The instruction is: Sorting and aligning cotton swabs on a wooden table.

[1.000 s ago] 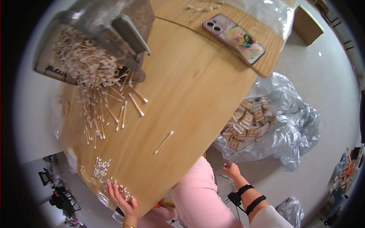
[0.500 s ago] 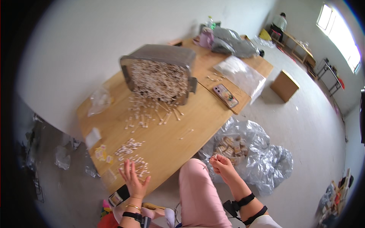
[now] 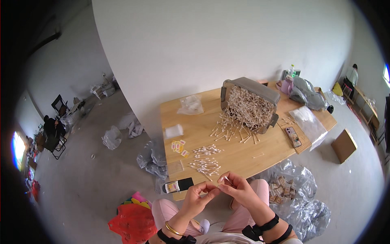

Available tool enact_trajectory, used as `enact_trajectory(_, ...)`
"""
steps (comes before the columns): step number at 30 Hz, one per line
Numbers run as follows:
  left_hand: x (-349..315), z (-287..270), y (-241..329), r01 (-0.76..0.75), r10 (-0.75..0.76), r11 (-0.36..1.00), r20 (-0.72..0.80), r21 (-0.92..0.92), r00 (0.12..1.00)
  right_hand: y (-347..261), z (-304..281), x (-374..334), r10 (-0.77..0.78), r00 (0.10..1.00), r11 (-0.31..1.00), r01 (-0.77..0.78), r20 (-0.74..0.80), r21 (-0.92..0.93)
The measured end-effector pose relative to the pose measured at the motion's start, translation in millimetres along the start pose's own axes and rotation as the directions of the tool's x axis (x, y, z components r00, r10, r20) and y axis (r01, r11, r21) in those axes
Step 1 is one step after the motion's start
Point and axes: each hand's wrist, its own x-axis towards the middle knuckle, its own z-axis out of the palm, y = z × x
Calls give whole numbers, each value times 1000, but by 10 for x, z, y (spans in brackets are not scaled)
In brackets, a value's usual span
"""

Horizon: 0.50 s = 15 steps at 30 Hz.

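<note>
My left hand (image 3: 201, 196) and my right hand (image 3: 239, 190) meet fingertip to fingertip over my lap, just off the table's near edge. Thumb and fingers of the right are pinched on a cotton swab (image 3: 228, 179), whose end sticks out. The left is also pinched closed, but what lies between its fingertips is too small to make out. Two loose piles of cotton swabs (image 3: 205, 166) lie on the table just beyond my hands. Farther back, a grey plastic bin (image 3: 260, 87) rests on its side, packed with swabs that spill from its mouth.
On the wooden table (image 3: 239, 158) lie yellow-and-white packets (image 3: 178, 147), a black case (image 3: 185, 184), a phone (image 3: 292, 137) and a clear bag (image 3: 191, 104). Grey plastic sheeting (image 3: 313, 199) with small brown packs sits right on the floor, a red bag (image 3: 132, 221) left. A person sits far right.
My left hand has left the swab pile and come over to my right hand, which has moved in to meet it. The view has turned left.
</note>
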Motion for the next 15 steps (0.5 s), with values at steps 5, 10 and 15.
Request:
enact_trajectory(5,-199,-40,-64,150,-171,938,-41,-313,984,-110,58,-155,-120,982,990,108,-144,-91)
enact_trajectory(10,-327,-24,-89,164,-173,947,-8,-276,985,-304,225,-292,-126,992,922,110,-17,-372)
enact_trajectory(15,-475,-56,-66,207,-208,904,40,-373,977,-168,231,-304,-225,963,897,145,-150,-417)
